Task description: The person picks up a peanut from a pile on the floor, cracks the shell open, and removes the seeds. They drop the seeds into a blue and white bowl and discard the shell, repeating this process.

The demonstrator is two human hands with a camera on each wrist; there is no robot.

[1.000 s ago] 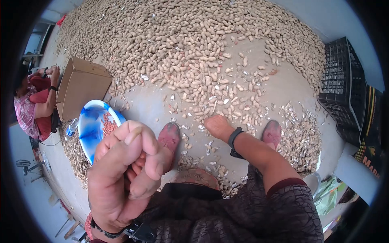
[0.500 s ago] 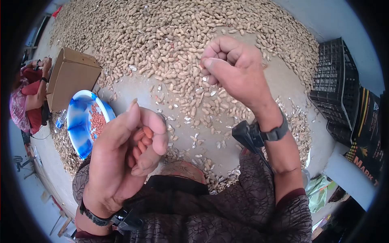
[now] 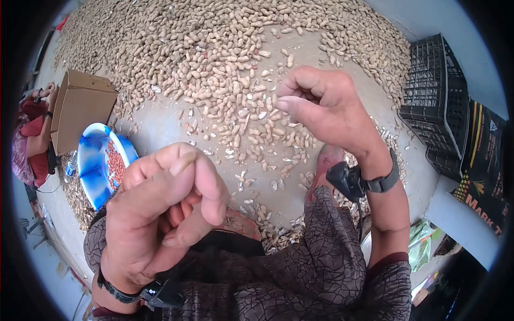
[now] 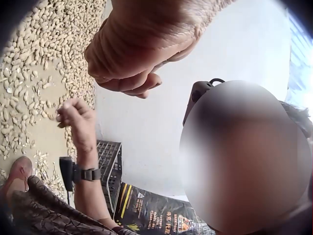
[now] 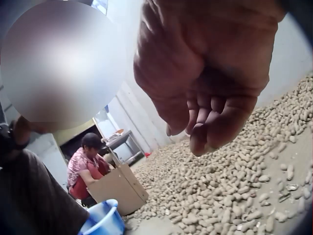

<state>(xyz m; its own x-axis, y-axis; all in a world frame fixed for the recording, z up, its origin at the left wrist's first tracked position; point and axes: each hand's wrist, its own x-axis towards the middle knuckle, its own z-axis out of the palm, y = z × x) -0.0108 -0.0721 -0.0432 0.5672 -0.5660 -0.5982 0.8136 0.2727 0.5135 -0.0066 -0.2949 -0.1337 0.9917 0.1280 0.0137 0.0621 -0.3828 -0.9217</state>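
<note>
My left hand (image 3: pixel 160 214) is raised with its fingers curled round several reddish shelled peanuts (image 3: pixel 187 206), which show in the palm. Its thumb tip lies against the bent index finger. To the right, my right hand (image 3: pixel 332 107) hovers above the floor, its fingers bent inward and the thumb close to the index fingertip. The right wrist view shows the curled fingertips (image 5: pixel 198 142) from the palm side; I cannot tell whether something small is between them. Below and beyond the hands spreads a large heap of unshelled peanuts (image 3: pixel 214 64).
A blue-and-white basin (image 3: pixel 88 179) holding shelled peanuts stands at left, near a cardboard box (image 3: pixel 83 112). Another person (image 5: pixel 83 166) squats behind the box. Black plastic crates (image 3: pixel 436 96) and a black printed bag (image 3: pixel 484 171) are at right. Empty shells (image 3: pixel 276 230) lie near my feet.
My right hand has risen from the peanuts on the floor to chest height. The left hand's fingers loosened, showing the shelled peanuts, then closed over them again. The view has shifted slightly.
</note>
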